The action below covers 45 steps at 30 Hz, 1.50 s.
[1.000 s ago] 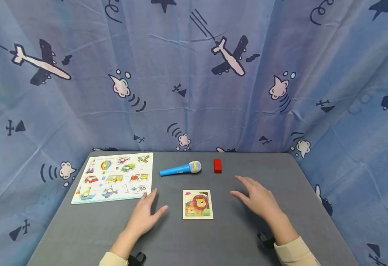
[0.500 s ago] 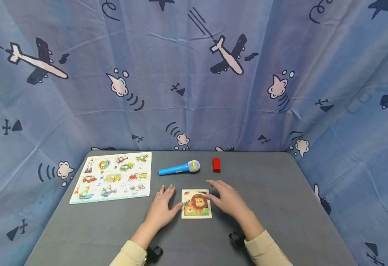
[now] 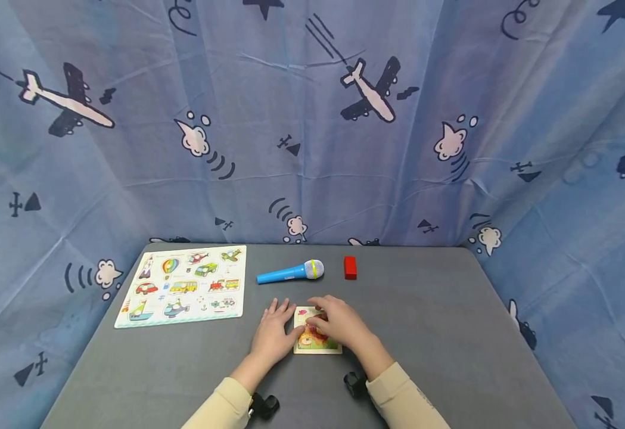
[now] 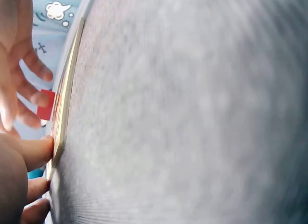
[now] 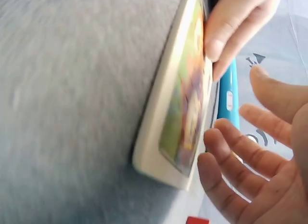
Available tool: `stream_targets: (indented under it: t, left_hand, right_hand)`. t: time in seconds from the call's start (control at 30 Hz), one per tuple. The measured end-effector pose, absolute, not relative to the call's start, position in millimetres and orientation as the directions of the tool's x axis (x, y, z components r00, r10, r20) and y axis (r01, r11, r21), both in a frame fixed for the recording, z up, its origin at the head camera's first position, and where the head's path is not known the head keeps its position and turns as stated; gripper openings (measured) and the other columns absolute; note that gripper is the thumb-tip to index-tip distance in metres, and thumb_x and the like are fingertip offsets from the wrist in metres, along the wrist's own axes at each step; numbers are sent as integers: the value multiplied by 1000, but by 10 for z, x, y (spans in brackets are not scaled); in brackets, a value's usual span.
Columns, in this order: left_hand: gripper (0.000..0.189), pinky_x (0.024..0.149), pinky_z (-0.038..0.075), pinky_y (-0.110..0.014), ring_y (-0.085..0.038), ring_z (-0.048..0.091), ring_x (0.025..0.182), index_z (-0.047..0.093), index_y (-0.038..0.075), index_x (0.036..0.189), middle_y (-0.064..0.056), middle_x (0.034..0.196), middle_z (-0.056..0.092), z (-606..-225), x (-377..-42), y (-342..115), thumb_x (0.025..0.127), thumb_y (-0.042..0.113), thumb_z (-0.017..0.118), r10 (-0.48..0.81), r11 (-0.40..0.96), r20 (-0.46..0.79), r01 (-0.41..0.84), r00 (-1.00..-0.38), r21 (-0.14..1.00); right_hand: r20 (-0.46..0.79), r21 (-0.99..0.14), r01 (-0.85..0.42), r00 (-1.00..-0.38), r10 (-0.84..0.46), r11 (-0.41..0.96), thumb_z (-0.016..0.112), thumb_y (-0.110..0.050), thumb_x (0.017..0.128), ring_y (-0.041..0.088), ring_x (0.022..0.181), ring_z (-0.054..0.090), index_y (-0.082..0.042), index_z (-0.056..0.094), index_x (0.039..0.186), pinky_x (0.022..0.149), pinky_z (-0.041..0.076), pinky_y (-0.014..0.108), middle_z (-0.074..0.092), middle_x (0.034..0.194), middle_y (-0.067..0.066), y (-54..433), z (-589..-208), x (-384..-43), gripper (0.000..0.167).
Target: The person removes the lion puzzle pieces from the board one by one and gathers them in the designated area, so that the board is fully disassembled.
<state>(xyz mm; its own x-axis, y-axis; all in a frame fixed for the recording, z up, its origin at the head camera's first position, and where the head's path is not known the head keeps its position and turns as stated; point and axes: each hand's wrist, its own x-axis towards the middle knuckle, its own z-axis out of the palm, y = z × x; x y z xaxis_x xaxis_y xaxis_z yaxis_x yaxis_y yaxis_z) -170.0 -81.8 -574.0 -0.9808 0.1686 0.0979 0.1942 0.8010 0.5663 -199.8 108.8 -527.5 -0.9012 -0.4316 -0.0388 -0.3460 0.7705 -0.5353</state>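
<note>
One lion board [image 3: 316, 342], left grip [image 3: 272, 337] touching its edge, right grip [image 3: 342, 323] above, both spread

Head view bright, even and clear; soft shadows on the tabletop [image 3: 451, 316]; in both wrist views its surface blurs.

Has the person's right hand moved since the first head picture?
Yes, leftward. The right hand was wholly right of the red block; now its fingertips are left of it, over the lion puzzle.
</note>
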Motion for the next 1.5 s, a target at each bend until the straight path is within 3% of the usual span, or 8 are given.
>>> stream_targets:
  t: [0.13,0.23,0.53,0.77,1.0,1.23,1.33,1.5]
  left_hand:
    - [59,119,31,-58,-41,36,147,61,7,140,-16,151,52,-5735,-1686,-793,92,39,72,153,805,99,182,-983,564]
    - [59,119,31,-58,-40,35,148,61,8,140,-16,151,52,-5729,-1683,-794,91,39,73,148,804,94,176,-984,568]
    - [60,120,30,-57,-40,34,148,61,8,140,-15,152,51,-5739,-1698,-802,91,39,73,141,804,81,162,-987,572]
    - [58,119,30,-59,-42,36,147,62,6,139,-17,150,52,-5702,-1689,-800,89,36,74,131,801,91,159,-987,577]
    - [59,119,31,-57,-40,36,148,63,8,139,-16,150,52,-5713,-1702,-782,89,37,75,127,817,79,149,-989,557]
    - [60,119,31,-57,-40,36,148,62,8,139,-16,151,52,-5708,-1694,-771,88,37,75,128,819,63,142,-990,557]
    - [60,119,31,-57,-40,35,148,62,8,140,-16,151,51,-5697,-1691,-765,89,37,75,123,816,54,132,-991,563]
    - [60,120,29,-57,-40,34,149,61,8,140,-16,152,50,-5661,-1693,-760,90,37,75,120,816,42,123,-992,565]
  right_hand:
    - [-77,-502,-335,-901,-427,798,72,-32,94,14,81,54,-11,70,128,70,50,33,63,97,2,1009,-5326,-2015,39]
    - [-101,-481,-319,-905,-413,817,72,-32,94,14,75,50,-12,72,124,65,45,30,57,92,1,962,-5345,-2021,35]
    - [-78,-417,-317,-921,-382,852,71,-27,95,13,71,51,-14,75,116,65,48,30,58,92,1,862,-5371,-2032,25]
    - [-88,-379,-287,-935,-343,880,74,-27,93,14,77,56,-13,75,115,75,56,34,62,97,2,781,-5409,-2042,27]
    - [-115,-481,-209,-948,-298,851,78,-24,90,16,78,51,-12,66,110,71,48,33,54,92,1,770,-5456,-2075,26]
    - [-71,-511,-219,-953,-295,831,80,-22,88,16,83,53,-15,64,108,78,51,35,57,99,0,782,-5458,-2055,27]
    - [-40,-557,-230,-952,-302,798,80,-19,88,13,78,53,-15,67,105,71,49,29,59,90,-2,793,-5449,-2065,22]
    - [-46,-747,-154,-959,-280,647,80,-19,88,10,67,55,-14,74,93,57,48,23,64,77,-3,911,-5355,-2121,9]
